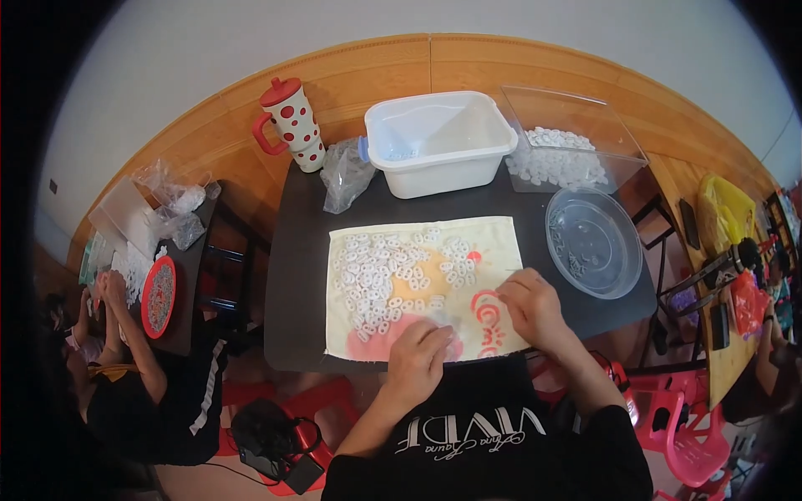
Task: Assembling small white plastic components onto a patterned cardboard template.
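A cream towel (501, 242) with pink, orange and red prints lies on the dark table. Many small white plastic pieces with two holes (368, 267) are spread over its left and middle. My left hand (418, 359) is at the towel's front edge, its fingers closed together beside a whitish blur. What they hold, if anything, cannot be made out. Over the towel's right edge, my right hand (532, 307) has thumb and fingertips pinched together; anything between them is too small to tell. To its right stands a round clear tub (614, 280) with small grey parts inside.
Along the back stand a spotted tumbler (299, 125), a crumpled clear bag (347, 171), a white basin (439, 171) and a clear box (622, 175) of white pieces. At left, another person's hands (109, 288) work near a red tray (148, 313). Red stools (322, 405) stand below.
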Action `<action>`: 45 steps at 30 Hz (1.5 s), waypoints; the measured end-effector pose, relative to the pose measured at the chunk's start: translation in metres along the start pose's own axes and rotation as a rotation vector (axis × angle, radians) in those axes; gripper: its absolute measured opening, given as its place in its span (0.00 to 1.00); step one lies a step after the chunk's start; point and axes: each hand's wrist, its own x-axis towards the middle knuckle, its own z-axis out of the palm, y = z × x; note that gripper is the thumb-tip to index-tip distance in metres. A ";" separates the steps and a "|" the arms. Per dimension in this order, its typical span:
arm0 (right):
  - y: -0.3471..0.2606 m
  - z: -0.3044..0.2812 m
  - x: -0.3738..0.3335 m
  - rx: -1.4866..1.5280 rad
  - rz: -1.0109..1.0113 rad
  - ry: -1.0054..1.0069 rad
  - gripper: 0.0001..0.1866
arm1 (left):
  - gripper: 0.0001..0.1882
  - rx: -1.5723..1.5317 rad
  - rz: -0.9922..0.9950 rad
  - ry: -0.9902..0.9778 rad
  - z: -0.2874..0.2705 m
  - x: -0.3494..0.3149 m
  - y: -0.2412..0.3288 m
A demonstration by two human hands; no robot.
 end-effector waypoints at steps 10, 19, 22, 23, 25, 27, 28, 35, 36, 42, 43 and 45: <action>-0.001 0.020 0.006 -0.040 -0.091 -0.172 0.06 | 0.15 0.274 -0.075 -0.024 0.013 -0.001 0.004; -0.003 0.015 0.000 0.086 -0.042 -0.017 0.04 | 0.10 0.286 0.079 -0.001 -0.040 0.053 -0.023; 0.001 0.022 -0.006 0.186 -0.012 0.005 0.05 | 0.09 0.315 0.107 -0.087 -0.037 0.097 -0.050; 0.001 0.025 -0.008 0.196 -0.006 0.000 0.05 | 0.10 0.298 0.119 -0.156 -0.034 0.105 -0.056; 0.004 0.026 -0.012 0.202 0.004 0.002 0.05 | 0.11 0.342 0.123 -0.243 -0.026 0.118 -0.060; 0.005 0.026 -0.014 0.207 0.004 -0.018 0.06 | 0.14 0.448 0.114 -0.373 -0.016 0.124 -0.063; 0.004 0.025 -0.014 0.207 0.007 -0.014 0.06 | 0.14 0.449 0.118 -0.376 -0.013 0.124 -0.065; 0.002 0.024 -0.015 0.230 -0.016 0.045 0.07 | 0.08 0.398 0.176 -0.276 -0.009 0.119 -0.076; 0.003 0.024 -0.013 0.253 -0.015 0.071 0.07 | 0.06 0.286 0.209 -0.184 -0.011 0.117 -0.077; -0.001 0.015 -0.005 0.486 0.076 0.165 0.08 | 0.06 -0.325 -0.137 -0.081 -0.026 0.084 -0.039; -0.006 0.015 -0.001 0.488 0.073 0.159 0.08 | 0.06 -0.324 -0.141 -0.076 -0.024 0.078 -0.040; -0.017 0.019 0.007 0.528 0.032 0.146 0.07 | 0.07 -0.276 -0.188 -0.085 -0.019 0.068 -0.045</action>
